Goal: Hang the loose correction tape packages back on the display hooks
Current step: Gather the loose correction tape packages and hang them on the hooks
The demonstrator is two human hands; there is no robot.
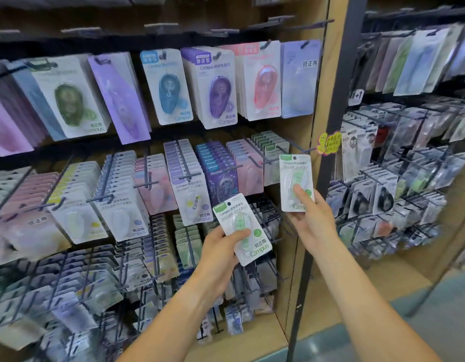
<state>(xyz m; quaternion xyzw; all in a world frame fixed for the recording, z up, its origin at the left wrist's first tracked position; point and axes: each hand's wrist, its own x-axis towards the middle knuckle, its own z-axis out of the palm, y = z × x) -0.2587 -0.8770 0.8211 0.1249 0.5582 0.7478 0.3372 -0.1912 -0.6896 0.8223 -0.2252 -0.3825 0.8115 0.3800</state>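
Note:
My left hand (pixel 221 246) grips a white and green correction tape package (pixel 241 228), tilted, thumb across its front. My right hand (pixel 313 218) holds a second white and green package (pixel 295 178) upright by its lower end, thumb on the front. This package is raised beside the rightmost hook (pixel 300 148) of the middle row, where a short stack of green packages (pixel 269 152) hangs. The hole at the top of the right package sits just below and right of that hook's tip, apart from it.
Rows of hooks full of correction tape packages cover the display: large cards on the upper row (pixel 213 87), smaller ones below. A wooden side panel (pixel 317 105) and a dark metal post (pixel 338 113) stand right of the hands. A second rack (pixel 408 165) lies beyond.

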